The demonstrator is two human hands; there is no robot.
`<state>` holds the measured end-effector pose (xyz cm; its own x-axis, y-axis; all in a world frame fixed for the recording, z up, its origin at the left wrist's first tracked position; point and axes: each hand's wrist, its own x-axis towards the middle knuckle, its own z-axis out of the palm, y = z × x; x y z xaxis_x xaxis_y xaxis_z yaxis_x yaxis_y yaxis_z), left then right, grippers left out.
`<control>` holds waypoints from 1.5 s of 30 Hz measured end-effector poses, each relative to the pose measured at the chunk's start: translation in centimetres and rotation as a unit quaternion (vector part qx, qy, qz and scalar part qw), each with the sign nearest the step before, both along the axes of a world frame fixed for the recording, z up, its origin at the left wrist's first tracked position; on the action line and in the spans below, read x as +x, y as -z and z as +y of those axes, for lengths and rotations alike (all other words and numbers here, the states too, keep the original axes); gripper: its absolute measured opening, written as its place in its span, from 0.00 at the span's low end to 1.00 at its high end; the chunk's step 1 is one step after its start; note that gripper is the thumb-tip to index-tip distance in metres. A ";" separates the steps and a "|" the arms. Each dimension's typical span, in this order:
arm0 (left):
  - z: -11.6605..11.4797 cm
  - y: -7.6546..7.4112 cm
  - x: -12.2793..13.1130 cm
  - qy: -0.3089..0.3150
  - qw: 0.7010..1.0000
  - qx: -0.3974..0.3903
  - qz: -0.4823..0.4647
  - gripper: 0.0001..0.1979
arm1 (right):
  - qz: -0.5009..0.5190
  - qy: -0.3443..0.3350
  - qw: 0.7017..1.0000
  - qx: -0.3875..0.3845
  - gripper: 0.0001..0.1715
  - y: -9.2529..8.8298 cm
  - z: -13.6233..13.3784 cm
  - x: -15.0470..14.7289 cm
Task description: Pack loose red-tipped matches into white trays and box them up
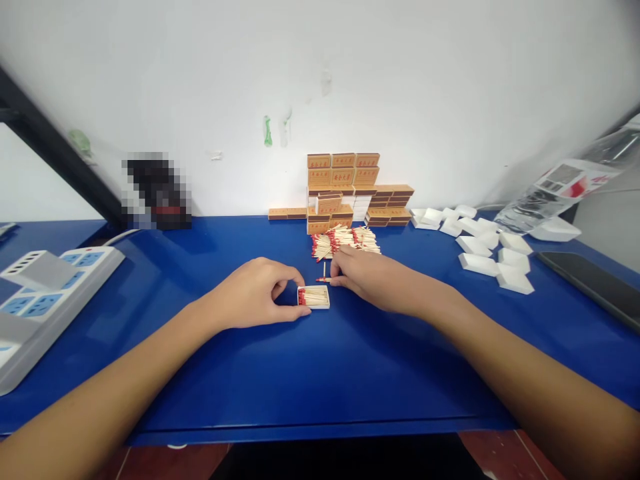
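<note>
A small white matchbox tray holding red-tipped matches lies on the blue table. My left hand pinches the tray's left end between thumb and forefinger. My right hand rests just right of the tray, fingers curled and pinched on a loose match lying beside the tray. A second match stands just above it. Behind my right hand lies a heap of loose matches.
Orange matchbox sleeves are stacked against the white wall. Several empty white trays lie at the right, with a plastic bag and a dark phone beyond. A white power strip sits at the left edge.
</note>
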<state>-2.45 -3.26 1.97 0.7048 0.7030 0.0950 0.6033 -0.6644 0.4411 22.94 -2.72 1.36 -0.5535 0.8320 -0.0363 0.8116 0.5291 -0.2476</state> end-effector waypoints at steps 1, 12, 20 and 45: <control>0.0 0.0 0.0 0.000 1.000 0.001 0.000 0.15 | -0.001 -0.004 1.000 -0.002 0.07 0.0 -0.1 0.0; 0.1 0.0 -0.1 -0.002 1.000 0.000 0.007 0.15 | -0.048 -0.005 0.999 0.012 0.10 -1.0 -1.2 -0.2; 0.2 0.1 -0.1 -0.003 1.000 0.007 0.005 0.14 | -0.018 -0.015 1.000 -0.012 0.08 -0.9 -0.9 1.1; 0.0 -0.1 -0.1 -0.003 1.000 0.010 0.009 0.15 | 0.001 -0.011 0.999 -0.045 0.09 -1.7 -1.2 1.6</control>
